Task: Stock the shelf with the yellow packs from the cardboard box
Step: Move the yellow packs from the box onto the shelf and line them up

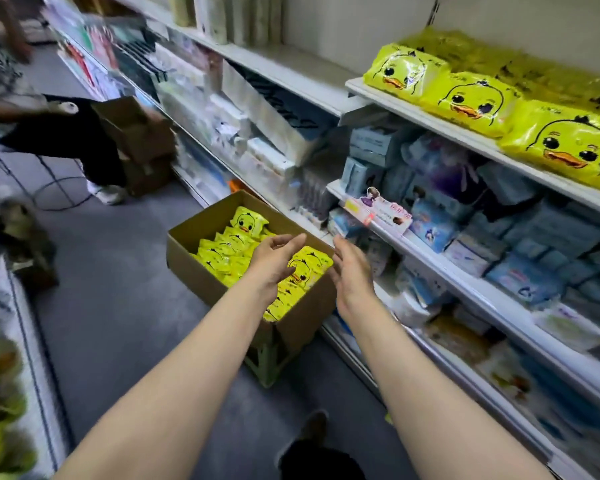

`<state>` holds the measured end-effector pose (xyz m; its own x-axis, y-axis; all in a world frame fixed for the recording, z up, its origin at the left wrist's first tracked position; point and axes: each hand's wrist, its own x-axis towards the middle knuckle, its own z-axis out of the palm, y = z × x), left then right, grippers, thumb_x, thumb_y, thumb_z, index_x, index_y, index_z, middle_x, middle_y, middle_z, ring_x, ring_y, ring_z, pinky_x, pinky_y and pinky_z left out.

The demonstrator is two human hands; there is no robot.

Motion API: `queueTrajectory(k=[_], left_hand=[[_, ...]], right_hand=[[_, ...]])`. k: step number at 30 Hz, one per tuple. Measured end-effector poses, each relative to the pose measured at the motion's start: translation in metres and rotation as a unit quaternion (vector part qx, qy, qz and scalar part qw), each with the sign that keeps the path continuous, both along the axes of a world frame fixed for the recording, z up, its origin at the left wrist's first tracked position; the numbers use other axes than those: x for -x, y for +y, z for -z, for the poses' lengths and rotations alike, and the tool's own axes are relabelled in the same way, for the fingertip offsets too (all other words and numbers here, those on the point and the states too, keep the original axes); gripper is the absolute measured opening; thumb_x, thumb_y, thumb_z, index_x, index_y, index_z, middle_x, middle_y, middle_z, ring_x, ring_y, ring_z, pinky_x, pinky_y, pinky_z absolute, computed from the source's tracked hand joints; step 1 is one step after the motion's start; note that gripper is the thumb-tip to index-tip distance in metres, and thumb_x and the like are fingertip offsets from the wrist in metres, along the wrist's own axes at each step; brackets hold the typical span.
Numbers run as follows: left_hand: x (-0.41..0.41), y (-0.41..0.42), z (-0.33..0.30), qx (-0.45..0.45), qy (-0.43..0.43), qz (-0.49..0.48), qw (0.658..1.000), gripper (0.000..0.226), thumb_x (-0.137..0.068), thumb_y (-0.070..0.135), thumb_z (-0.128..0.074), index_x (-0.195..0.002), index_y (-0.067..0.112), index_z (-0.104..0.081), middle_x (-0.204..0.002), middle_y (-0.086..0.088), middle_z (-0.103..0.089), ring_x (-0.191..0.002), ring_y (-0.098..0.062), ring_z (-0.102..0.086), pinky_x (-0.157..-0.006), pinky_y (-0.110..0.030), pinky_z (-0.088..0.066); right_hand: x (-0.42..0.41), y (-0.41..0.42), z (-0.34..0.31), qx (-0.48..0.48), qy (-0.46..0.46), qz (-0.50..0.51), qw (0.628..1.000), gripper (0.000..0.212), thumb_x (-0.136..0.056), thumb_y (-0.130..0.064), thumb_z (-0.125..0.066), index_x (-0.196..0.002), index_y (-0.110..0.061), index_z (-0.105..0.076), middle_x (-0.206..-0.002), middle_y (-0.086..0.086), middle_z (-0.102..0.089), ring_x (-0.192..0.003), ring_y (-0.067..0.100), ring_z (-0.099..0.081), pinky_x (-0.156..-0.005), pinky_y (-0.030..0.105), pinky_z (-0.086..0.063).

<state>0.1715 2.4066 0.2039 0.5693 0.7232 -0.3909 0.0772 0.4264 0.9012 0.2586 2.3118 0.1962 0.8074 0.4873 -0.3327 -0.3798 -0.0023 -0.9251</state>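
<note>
Yellow packs (pixel 302 271) fill cardboard box (pixel 201 271); left hand (pixel 274 261) & right hand (pixel 352 271) hover above, fingers spread, empty, prob. to scoop several.

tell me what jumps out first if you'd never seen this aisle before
The bright yellow duck-face packs on the shelf at upper right catch the eye first, lined up along its front edge. More of the same yellow packs in the box fill the open cardboard box on the floor at centre. Over it reach two bare arms, the left hand and right hand both open and holding nothing.
</note>
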Motion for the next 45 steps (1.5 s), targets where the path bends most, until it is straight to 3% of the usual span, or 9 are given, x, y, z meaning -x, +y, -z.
queueTrajectory(k=[6, 13, 17, 21, 26, 28, 32, 40, 45], left_hand=[[-0.052, 0.078, 0.053, 0.018, 0.042, 0.002, 0.999, 0.039, -0.087, 0.032, -0.073, -0.118, 0.014, -0.061, -0.111, 0.002, -0.064, -0.096, -0.005, -0.057, -0.083, -0.031, -0.049], [-0.121, 0.158, 0.111, 0.043, 0.114, 0.020, 0.992, 0.039, -0.085, 0.032, -0.075, -0.116, 0.014, -0.061, -0.124, -0.006, -0.063, -0.106, -0.016, -0.057, -0.082, -0.032, -0.047], [-0.146, 0.182, 0.146, 0.071, 0.152, 0.048, 0.985, 0.040, -0.085, 0.029, -0.075, -0.118, 0.013, -0.061, -0.124, -0.009, -0.062, -0.109, -0.021, -0.058, -0.078, -0.033, -0.047], [-0.167, 0.208, 0.185, 0.061, 0.189, 0.088, 0.976, 0.038, -0.083, 0.029, -0.077, -0.114, 0.013, -0.062, -0.126, -0.013, -0.061, -0.104, -0.024, -0.059, -0.061, -0.029, -0.043], [-0.190, 0.239, 0.240, 0.036, 0.269, 0.184, 0.945, 0.054, -0.082, 0.028, -0.078, -0.129, 0.009, -0.057, -0.132, -0.014, -0.057, -0.123, -0.038, -0.054, -0.097, -0.054, -0.045], [-0.199, 0.249, 0.258, 0.019, 0.288, 0.228, 0.930, 0.063, -0.082, 0.030, -0.078, -0.136, 0.012, -0.051, -0.140, -0.012, -0.051, -0.125, -0.030, -0.053, -0.098, -0.053, -0.045], [-0.214, 0.262, 0.291, 0.015, 0.285, 0.296, 0.911, 0.075, -0.082, 0.022, -0.078, -0.145, 0.010, -0.040, -0.142, -0.007, -0.048, -0.125, -0.022, -0.050, -0.097, -0.035, -0.044], [-0.207, 0.266, 0.319, -0.040, 0.365, 0.373, 0.852, 0.053, -0.074, 0.032, -0.085, -0.119, 0.012, -0.066, -0.116, -0.009, -0.066, -0.111, -0.026, -0.061, -0.092, -0.034, -0.047], [-0.182, 0.306, 0.303, 0.065, 0.291, 0.334, 0.894, 0.028, -0.077, 0.029, -0.082, -0.093, 0.016, -0.063, -0.100, -0.003, -0.059, -0.091, -0.021, -0.054, -0.074, -0.028, -0.043]], right_hand=[[-0.054, 0.071, 0.065, 0.086, 0.028, 0.004, 0.996, 0.057, -0.051, -0.069, -0.067, -0.096, -0.035, -0.069, -0.112, -0.014, -0.068, -0.103, 0.009, -0.061, -0.095, 0.037, -0.050], [-0.125, 0.134, 0.143, 0.184, 0.064, 0.022, 0.981, 0.028, -0.053, -0.075, -0.061, -0.073, -0.057, -0.068, -0.091, -0.015, -0.067, -0.097, 0.017, -0.063, -0.096, 0.051, -0.052], [-0.137, 0.159, 0.149, 0.214, 0.128, 0.029, 0.968, 0.029, -0.070, -0.064, -0.066, -0.072, -0.035, -0.069, -0.093, -0.004, -0.066, -0.081, 0.013, -0.058, -0.097, 0.050, -0.051], [-0.148, 0.176, 0.169, 0.224, 0.175, 0.060, 0.957, 0.022, -0.093, -0.032, -0.066, -0.077, -0.033, -0.051, -0.086, -0.012, -0.055, -0.094, 0.023, -0.056, -0.102, 0.045, -0.046], [-0.150, 0.194, 0.205, 0.268, 0.177, 0.122, 0.939, 0.016, -0.087, -0.042, -0.070, -0.075, -0.050, -0.064, -0.084, -0.004, -0.062, -0.094, 0.025, -0.063, -0.097, 0.050, -0.050], [-0.147, 0.200, 0.220, 0.261, 0.190, 0.132, 0.937, 0.010, -0.086, -0.047, -0.069, -0.084, -0.056, -0.065, -0.101, -0.007, -0.067, -0.093, 0.016, -0.061, -0.097, 0.045, -0.048], [-0.139, 0.210, 0.245, 0.253, 0.211, 0.155, 0.931, 0.017, -0.092, -0.044, -0.063, -0.100, -0.028, -0.066, -0.107, -0.006, -0.065, -0.101, 0.015, -0.059, -0.103, 0.045, -0.044], [-0.117, 0.215, 0.264, 0.241, 0.274, 0.220, 0.905, 0.083, -0.057, -0.077, -0.073, -0.130, -0.040, -0.057, -0.133, -0.015, -0.057, -0.123, 0.018, -0.053, -0.110, 0.048, -0.038], [-0.108, 0.230, 0.246, 0.289, 0.248, 0.263, 0.886, 0.061, -0.076, -0.053, -0.079, -0.128, -0.030, -0.056, -0.126, -0.011, -0.053, -0.115, 0.016, -0.050, -0.106, 0.042, -0.040]])
